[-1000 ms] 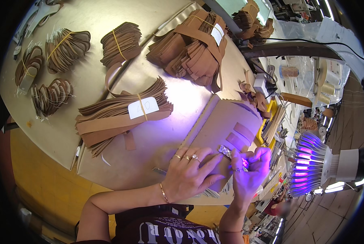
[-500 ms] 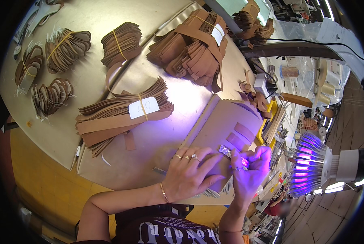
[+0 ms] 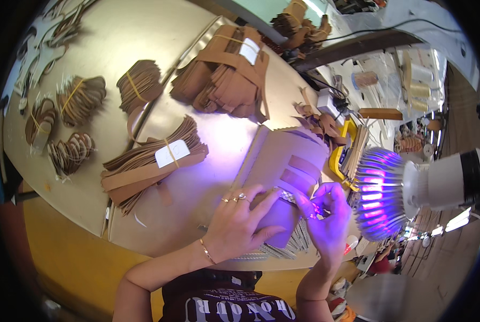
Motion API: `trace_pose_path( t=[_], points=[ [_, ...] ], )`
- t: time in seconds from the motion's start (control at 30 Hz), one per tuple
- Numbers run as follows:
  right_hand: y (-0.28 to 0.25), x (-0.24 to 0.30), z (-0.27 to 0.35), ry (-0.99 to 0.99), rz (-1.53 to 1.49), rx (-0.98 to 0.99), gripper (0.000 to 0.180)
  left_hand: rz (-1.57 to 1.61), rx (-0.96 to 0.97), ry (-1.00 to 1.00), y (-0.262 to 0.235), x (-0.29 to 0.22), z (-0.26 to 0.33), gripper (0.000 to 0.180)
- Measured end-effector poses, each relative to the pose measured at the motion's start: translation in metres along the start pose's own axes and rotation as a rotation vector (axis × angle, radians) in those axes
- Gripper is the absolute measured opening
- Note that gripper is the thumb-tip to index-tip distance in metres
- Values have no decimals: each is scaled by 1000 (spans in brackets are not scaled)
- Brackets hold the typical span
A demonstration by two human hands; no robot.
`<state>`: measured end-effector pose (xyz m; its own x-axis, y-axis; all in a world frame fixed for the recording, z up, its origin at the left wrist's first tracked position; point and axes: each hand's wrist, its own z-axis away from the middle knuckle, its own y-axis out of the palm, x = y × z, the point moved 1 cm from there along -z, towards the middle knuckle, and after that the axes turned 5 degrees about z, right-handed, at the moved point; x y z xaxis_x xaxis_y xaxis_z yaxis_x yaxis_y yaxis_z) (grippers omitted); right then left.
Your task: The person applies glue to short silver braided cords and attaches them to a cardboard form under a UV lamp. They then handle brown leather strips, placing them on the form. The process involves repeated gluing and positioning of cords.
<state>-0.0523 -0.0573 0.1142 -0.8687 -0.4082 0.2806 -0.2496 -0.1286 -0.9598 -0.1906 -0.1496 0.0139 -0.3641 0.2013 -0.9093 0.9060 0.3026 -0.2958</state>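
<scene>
A flat brown leather panel (image 3: 262, 161) lies in front of me, with two reddish-brown strips (image 3: 300, 174) across its upper part. Just below them shows a short silvery strip with a woven pattern (image 3: 286, 196). My left hand (image 3: 243, 221) is spread over the panel, its index fingertip at the left end of that silvery strip. At the strip's other end, my right hand (image 3: 328, 220) has thumb and fingers pinched together; a patterned bit glows pink between them under the lamp's violet light. Several similar patterned strips (image 3: 299, 241) stick out below the panel.
A finned lamp (image 3: 380, 194) stands close to my right hand. Banded bundles of brown leather pieces (image 3: 154, 161) lie left of the panel, and a big strapped bundle (image 3: 224, 75) lies behind it. A yellow tray (image 3: 341, 153) holds tools at the right. Scissors (image 3: 25, 80) lie far left.
The whole view has shifted, so the lamp appears nearer and the bundles sit farther left. Both hands keep nearly the same places on the panel; the left index finger reaches closer to the silvery strip.
</scene>
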Motion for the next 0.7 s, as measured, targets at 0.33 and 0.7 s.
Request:
trace_pose_path(
  t=[0.33,0.7],
  points=[
    [-30,-54,14,122,-9,16,26,-80,89,-17,-4,-9,-3,62],
    [-26,-54,14,203,-311,103,37,-123,135,-1,-3,-11,-3,58]
  ],
)
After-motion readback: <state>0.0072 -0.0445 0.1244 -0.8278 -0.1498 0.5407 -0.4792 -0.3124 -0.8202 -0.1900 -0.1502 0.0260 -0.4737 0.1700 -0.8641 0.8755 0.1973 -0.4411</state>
